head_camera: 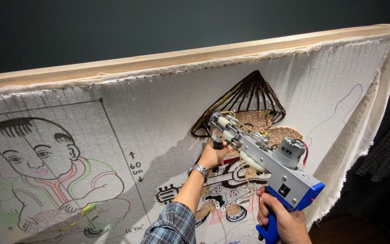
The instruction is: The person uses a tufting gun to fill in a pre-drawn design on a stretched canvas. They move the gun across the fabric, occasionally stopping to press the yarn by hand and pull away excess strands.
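Two hands on my tufting gun (pixel 267 165) | left hand (pixel 213 156) fingers wrapped around front handle | right hand (pixel 283 221) clenched on blue grip | needle against stretched cloth (pixel 159 113)

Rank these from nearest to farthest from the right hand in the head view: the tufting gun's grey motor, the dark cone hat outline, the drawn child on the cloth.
From the right hand:
1. Grey motor, just above it on the tufting gun.
2. Dark cone hat outline, higher up, slightly left.
3. Drawn child, far left on the cloth.
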